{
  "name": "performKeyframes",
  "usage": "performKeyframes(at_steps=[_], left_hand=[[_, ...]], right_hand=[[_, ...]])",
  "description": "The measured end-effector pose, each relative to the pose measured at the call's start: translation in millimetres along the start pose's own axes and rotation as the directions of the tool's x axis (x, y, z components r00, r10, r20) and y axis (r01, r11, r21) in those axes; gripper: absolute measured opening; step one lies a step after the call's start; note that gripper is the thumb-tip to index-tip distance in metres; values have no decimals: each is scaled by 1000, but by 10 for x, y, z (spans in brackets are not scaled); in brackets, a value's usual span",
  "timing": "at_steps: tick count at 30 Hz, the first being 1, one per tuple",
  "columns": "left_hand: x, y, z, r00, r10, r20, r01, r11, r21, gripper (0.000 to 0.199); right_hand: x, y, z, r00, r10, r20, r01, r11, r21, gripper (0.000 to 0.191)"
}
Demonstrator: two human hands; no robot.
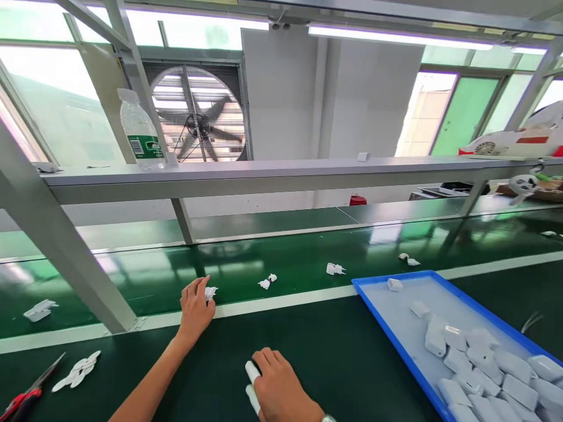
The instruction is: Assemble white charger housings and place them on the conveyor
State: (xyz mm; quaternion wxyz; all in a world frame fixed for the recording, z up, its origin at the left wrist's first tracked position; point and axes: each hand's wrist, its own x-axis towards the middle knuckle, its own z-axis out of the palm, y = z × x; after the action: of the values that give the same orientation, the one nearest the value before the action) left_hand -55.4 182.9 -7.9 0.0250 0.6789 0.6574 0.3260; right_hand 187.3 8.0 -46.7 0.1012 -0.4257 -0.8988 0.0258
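Note:
My left hand (pixel 196 312) reaches onto the green conveyor belt at a small white plug piece (pixel 211 292). Its thumb and index finger are spread around the piece, which lies between them; I cannot tell whether they touch it. Lower in the view, my right hand (pixel 284 384) hovers or rests over the dark green worktop, fingers apart, nothing visible in it. Two of its fingers wear white finger covers (pixel 252 373). Along the belt lie further small white plug pieces (pixel 265 283), another group (pixel 335 269) and a farther pair (pixel 409 259).
A blue-rimmed tray (pixel 389 328) at right holds several white plastic housings (pixel 479 357). Red-handled pliers or scissors (pixel 30 392) and flat white pieces (pixel 77 371) lie at lower left. A white part (pixel 40 310) sits behind the slanted post (pixel 65 240). A bottle (pixel 141 132) stands on the shelf (pixel 264 170).

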Motion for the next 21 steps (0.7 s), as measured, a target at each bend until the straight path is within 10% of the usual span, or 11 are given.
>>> performKeyframes(at_steps=[7, 15, 21], left_hand=[[-257, 759, 451, 929, 350, 120, -330, 930, -159, 46], [52, 981, 614, 974, 116, 193, -62, 962, -267, 27], [-440, 815, 289, 961, 94, 260, 26, 906, -422, 49]], right_hand=[[122, 9, 179, 998, 6, -70, -15, 991, -135, 26], [66, 153, 75, 968, 24, -249, -40, 997, -61, 25], [81, 175, -110, 986, 22, -168, -33, 997, -64, 30]])
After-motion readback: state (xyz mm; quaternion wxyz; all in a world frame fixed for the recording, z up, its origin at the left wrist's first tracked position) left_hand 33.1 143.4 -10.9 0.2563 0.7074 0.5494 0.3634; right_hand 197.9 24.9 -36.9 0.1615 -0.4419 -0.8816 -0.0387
